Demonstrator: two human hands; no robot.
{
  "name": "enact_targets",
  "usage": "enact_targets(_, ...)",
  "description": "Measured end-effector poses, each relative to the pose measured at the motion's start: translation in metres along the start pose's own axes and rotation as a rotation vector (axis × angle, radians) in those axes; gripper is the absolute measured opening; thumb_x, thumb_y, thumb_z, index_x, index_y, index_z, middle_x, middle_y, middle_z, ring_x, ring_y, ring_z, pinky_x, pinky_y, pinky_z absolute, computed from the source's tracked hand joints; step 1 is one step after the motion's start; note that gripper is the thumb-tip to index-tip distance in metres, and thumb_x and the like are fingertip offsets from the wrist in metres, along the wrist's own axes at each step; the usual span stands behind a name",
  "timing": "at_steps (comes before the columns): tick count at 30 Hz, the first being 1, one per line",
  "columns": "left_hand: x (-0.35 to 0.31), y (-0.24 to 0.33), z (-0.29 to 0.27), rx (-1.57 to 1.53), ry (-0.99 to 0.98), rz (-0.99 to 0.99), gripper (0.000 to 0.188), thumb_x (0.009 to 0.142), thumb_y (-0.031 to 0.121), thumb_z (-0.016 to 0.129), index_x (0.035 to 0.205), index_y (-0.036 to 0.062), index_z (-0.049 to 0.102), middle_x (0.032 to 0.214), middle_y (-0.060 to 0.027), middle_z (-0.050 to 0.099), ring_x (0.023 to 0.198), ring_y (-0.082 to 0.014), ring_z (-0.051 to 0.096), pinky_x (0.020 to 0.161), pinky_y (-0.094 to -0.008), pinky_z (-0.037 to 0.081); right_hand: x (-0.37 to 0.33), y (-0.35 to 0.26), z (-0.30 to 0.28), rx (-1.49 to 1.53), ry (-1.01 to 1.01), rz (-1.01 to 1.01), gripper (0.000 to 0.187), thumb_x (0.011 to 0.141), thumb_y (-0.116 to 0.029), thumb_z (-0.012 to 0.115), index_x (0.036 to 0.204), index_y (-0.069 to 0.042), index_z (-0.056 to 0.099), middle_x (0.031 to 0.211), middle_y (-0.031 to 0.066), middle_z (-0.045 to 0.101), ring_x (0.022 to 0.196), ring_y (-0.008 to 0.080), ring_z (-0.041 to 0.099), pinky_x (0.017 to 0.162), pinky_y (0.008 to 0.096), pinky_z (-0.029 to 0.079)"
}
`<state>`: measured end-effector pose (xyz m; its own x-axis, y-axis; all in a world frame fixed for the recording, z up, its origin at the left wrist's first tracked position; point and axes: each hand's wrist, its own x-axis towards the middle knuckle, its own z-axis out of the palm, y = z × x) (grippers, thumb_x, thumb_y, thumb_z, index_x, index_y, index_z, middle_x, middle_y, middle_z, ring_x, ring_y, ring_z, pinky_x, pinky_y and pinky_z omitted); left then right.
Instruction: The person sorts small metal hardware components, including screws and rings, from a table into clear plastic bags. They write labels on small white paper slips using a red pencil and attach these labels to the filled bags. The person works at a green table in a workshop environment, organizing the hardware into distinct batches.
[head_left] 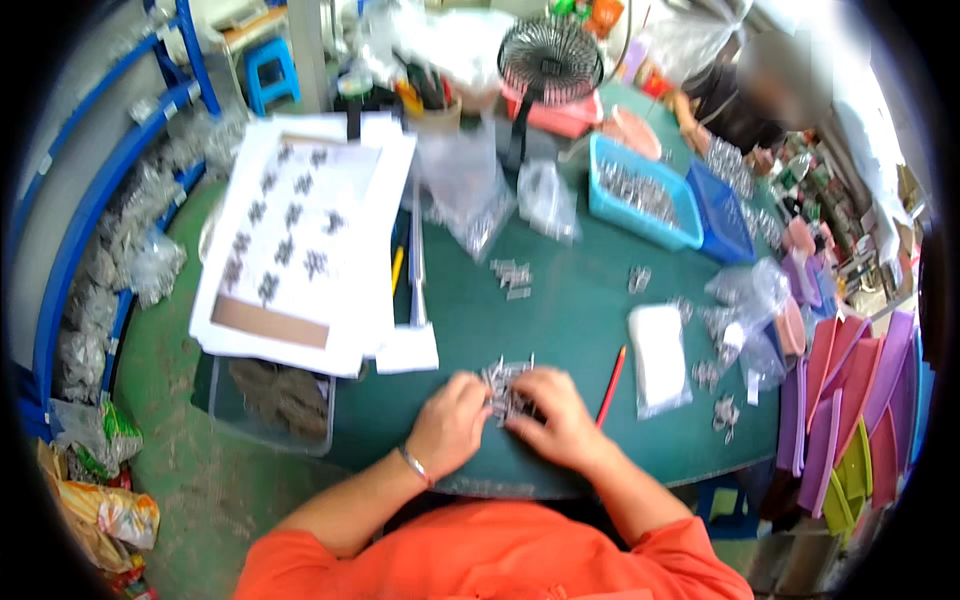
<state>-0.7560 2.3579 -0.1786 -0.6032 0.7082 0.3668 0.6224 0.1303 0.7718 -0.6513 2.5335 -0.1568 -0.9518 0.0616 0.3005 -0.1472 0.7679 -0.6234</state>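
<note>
A pile of small silvery metal pieces [510, 388], thin and rod-like, lies on the green table near its front edge. My left hand [452, 420] is closed at the left side of this pile, its bent fingertips on the pieces there. From the right, my right hand [553, 415] curls round the pile, thumb and fingers closed on some pieces. The exact shape of the pieces is blurred. Just right of my right hand lies a red pencil [611, 386]. Farther back is a smaller group of similar metal pieces [512, 277].
Printed sheets [300, 240] cover the left side, above a clear bin [270, 405]. A black fan [550, 62], plastic bags [547, 200] and a light blue tray [645, 190] of metal parts stand behind. A white packet [659, 360] lies right. Another person [770, 90] sits far right.
</note>
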Motion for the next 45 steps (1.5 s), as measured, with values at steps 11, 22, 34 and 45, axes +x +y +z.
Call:
enact_targets(11,0.006,0.012,0.007,0.209,-0.14,-0.017,0.029,0.076,0.011,0.077,0.098,0.0049,0.059,0.104,-0.014,0.053,0.096,-0.0338,0.058,0.08,-0.0433,0.05,0.005,-0.01,-0.011,-0.121,-0.043,0.031,0.041,0.077,-0.009,0.077,0.114,-0.004,0.062,0.121,0.0166,0.058,0.108,0.0396,0.054,0.093,0.0446,0.046)
enact_targets(22,0.005,-0.001,0.031,-0.071,0.108,0.136,0.013,0.083,0.004,0.06,0.095,0.0042,0.054,0.095,-0.0143,0.055,0.089,-0.0356,0.057,0.078,-0.0432,0.049,0.009,-0.009,-0.01,-0.041,-0.095,0.303,0.021,0.077,0.002,0.074,0.095,-0.001,0.064,0.095,0.0133,0.064,0.085,0.028,0.065,0.072,0.0351,0.054)
enact_targets(34,0.005,-0.006,0.025,-0.168,0.014,-0.003,0.02,0.086,0.003,0.057,0.105,0.0047,0.058,0.097,-0.0151,0.063,0.092,-0.036,0.061,0.079,-0.0441,0.05,0.023,-0.017,-0.022,-0.005,-0.119,0.563,0.022,0.086,-0.008,0.072,0.103,0.0,0.061,0.084,0.0092,0.065,0.071,0.0158,0.063,0.063,0.03,0.051)
enact_targets(45,0.009,-0.003,0.019,-0.053,0.053,0.062,0.014,0.08,0.001,0.068,0.093,0.0043,0.068,0.095,-0.0108,0.063,0.092,-0.0316,0.062,0.081,-0.039,0.051,-0.006,-0.007,-0.018,-0.109,-0.082,0.178,0.022,0.08,-0.006,0.072,0.099,-0.003,0.063,0.098,0.0143,0.059,0.095,0.0365,0.057,0.083,0.0433,0.048)
